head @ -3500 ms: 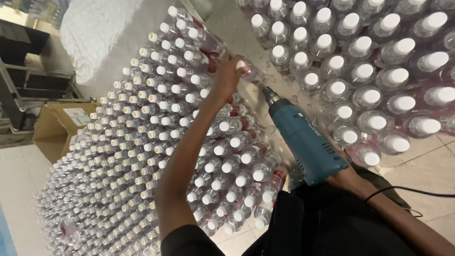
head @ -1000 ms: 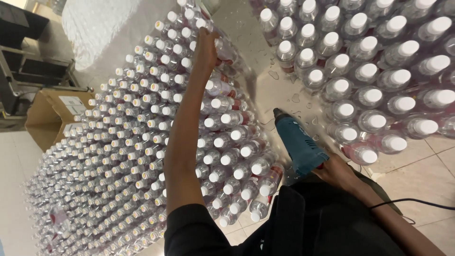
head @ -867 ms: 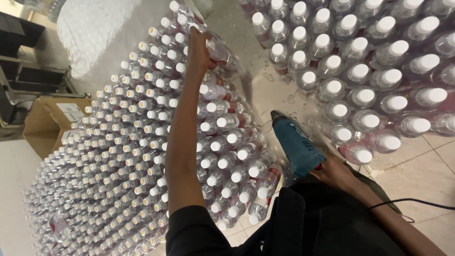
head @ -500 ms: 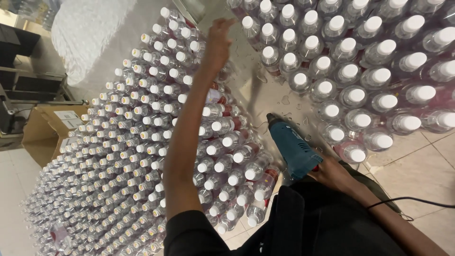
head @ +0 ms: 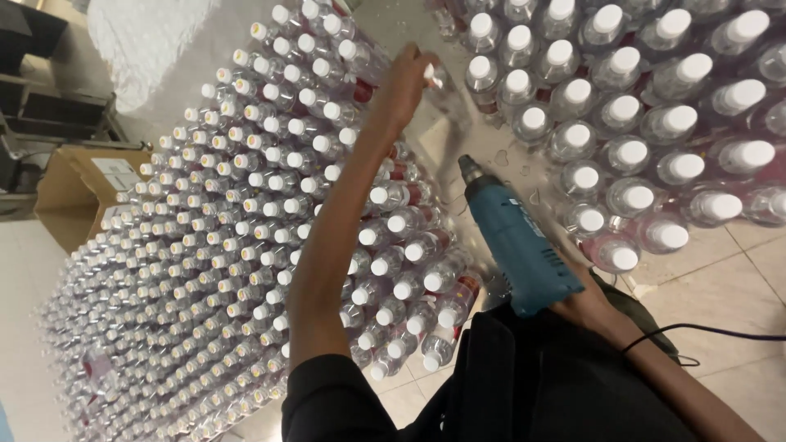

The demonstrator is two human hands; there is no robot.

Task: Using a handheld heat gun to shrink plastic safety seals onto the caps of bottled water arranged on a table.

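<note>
From the head camera, the left hand [head: 401, 86] is stretched far forward with its fingers closed around one clear bottle with a white cap [head: 442, 86], which it holds lifted above the gap between the two groups of bottles. Half a second ago this hand was open over the caps, so the bottle is only now picked up. Below and to the left of this hand stands the large block of capped bottles [head: 213, 245]; to its right stands a second group [head: 639, 106]. The right hand [head: 585, 299], nearer to the body, is clamped on the handle of a blue heat gun [head: 516, 241], nozzle pointing forward to the lifted bottle, lower than some seconds ago.
</note>
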